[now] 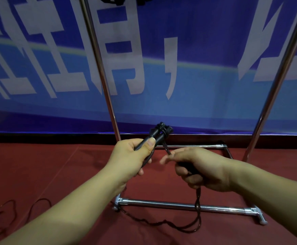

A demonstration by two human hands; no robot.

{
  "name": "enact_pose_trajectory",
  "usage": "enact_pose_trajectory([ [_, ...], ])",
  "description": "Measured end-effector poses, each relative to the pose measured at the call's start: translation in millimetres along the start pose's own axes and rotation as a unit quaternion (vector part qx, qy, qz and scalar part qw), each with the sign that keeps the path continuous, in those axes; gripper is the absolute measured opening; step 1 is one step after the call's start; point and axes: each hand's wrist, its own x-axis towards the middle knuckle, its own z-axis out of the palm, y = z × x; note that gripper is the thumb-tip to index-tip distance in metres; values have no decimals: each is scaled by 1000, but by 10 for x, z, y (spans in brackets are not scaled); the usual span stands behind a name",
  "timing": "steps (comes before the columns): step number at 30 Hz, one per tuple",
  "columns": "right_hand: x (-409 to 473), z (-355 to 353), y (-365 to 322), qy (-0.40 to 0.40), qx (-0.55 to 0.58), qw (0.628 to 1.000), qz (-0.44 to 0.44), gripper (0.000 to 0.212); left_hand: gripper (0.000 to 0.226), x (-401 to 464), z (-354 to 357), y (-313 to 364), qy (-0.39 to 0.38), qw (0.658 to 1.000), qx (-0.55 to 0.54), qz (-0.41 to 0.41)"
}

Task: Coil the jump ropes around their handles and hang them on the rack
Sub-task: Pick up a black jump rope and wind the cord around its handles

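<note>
The left hand (130, 156) is clenching its fingers round the black handles (157, 135), a few turns of rope (198, 206) at their top. The right hand (200, 168) is gripping the rope, which is trailing to the red floor (47, 170) by the rack (179, 206).

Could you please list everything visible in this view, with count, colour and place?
jump rope handles: two, black, side by side in the left hand, with a few turns of rope at their far end
jump rope: one, dark, running from the handles through the right hand and down to the floor in loops
other rope: one, dark, loose on the floor at lower left
rack: one, chrome, two uprights and a base frame standing on the floor ahead
banner: one, blue with white characters, behind the rack
floor covering: one, dark red
left hand: grip round the handles
right hand: grip round the rope
</note>
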Motion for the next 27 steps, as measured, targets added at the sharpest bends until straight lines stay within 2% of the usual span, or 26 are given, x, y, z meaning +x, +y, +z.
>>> enact_pose_trajectory([
  [3,0,64,6,3,-45,998,-35,17,32,16,21,-25,11,1000,10,17],
  [9,41,70,46,21,-95,994,-50,28,30,67,-19,-69,29,998,37,42],
  [16,37,71,40,102,-69,991,-52,8,34,169,-154,-165,61,993,91,34],
  [23,38,33,99,99,-115,988,-31,23,33,237,-209,-297,78,985,149,27],
  [27,75,60,88,99,-38,994,-24,26,43,246,-190,-295,90,988,121,14],
])
